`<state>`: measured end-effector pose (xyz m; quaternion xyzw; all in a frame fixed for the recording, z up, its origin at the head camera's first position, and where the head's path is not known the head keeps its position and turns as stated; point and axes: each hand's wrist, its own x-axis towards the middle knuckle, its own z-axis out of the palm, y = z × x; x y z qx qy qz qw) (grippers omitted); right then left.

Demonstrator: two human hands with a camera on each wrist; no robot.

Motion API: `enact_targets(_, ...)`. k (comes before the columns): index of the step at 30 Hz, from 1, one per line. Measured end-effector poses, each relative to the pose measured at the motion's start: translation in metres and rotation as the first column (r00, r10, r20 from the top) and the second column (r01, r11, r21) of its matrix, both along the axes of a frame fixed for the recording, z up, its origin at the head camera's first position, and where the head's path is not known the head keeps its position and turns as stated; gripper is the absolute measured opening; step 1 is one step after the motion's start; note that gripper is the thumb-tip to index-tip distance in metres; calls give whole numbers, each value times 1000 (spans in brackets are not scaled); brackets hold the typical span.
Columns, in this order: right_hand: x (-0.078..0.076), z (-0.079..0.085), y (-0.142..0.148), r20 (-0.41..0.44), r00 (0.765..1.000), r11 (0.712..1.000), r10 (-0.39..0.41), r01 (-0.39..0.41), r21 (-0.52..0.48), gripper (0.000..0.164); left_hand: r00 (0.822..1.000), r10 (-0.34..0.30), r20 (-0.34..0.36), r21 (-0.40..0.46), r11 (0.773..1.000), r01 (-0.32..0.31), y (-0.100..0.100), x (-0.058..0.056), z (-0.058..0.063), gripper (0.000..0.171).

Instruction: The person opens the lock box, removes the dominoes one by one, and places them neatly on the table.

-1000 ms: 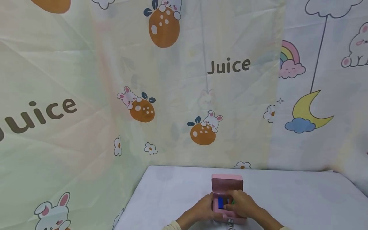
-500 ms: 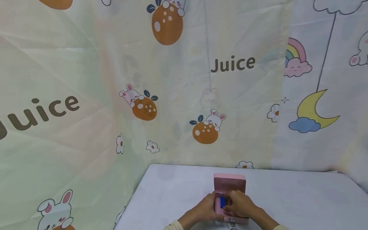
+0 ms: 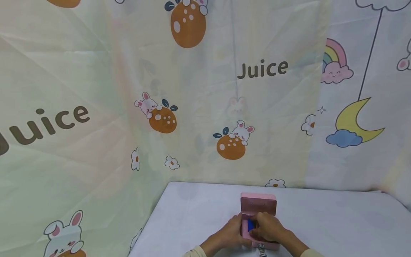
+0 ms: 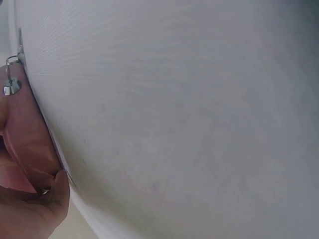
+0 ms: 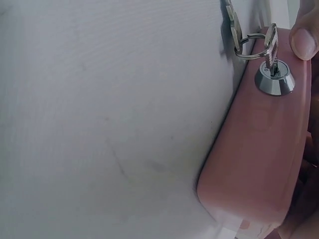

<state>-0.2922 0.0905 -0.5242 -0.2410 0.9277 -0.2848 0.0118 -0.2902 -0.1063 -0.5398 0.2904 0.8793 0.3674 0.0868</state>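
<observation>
A small pink cash box [image 3: 258,204] stands on the white table with its lid raised. My left hand [image 3: 229,232] grips its left side, the thumb at the front corner, as the left wrist view also shows. Reaching into the box from the right, my right hand [image 3: 270,228] has bent fingers and its thumb low inside. A blue piece [image 3: 250,225] shows in the box beside those fingertips, partly covered by them. I cannot tell whether the right fingers pinch something. In the right wrist view, a key [image 5: 272,45] sits in the silver lock [image 5: 275,79] on the box's front.
A ring [image 5: 249,47] links the key to a second key [image 5: 233,22] hanging over the table's front edge. The white tabletop [image 3: 199,207] stretches to both sides of the box. Behind it hangs a printed curtain [image 3: 199,82] with rabbits and fruit.
The right fingers have shifted slightly left over the box's inside, hiding the brown and green bits seen earlier and part of the blue piece. The head view has drifted a little.
</observation>
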Motion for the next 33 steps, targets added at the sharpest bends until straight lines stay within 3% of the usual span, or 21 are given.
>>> enact_targets(15, -5, -10, -7, -68, 997, 1000, -25, 26, 14, 26, 1000, 22, 0, -6, 1000, -22, 1, 0, 0, 78)
enact_targets(28, 2, -8, -21, 35, 997, 998, -69, 68, 7, 16, 1000, 17, -17, -29, 999, -18, -1, 1, -2, 75)
enact_targets(33, 4, -1, -23, 39, 997, 996, -68, 66, 55, 21, 999, 32, -5, -37, 999, -32, 1, 1, -1, 76)
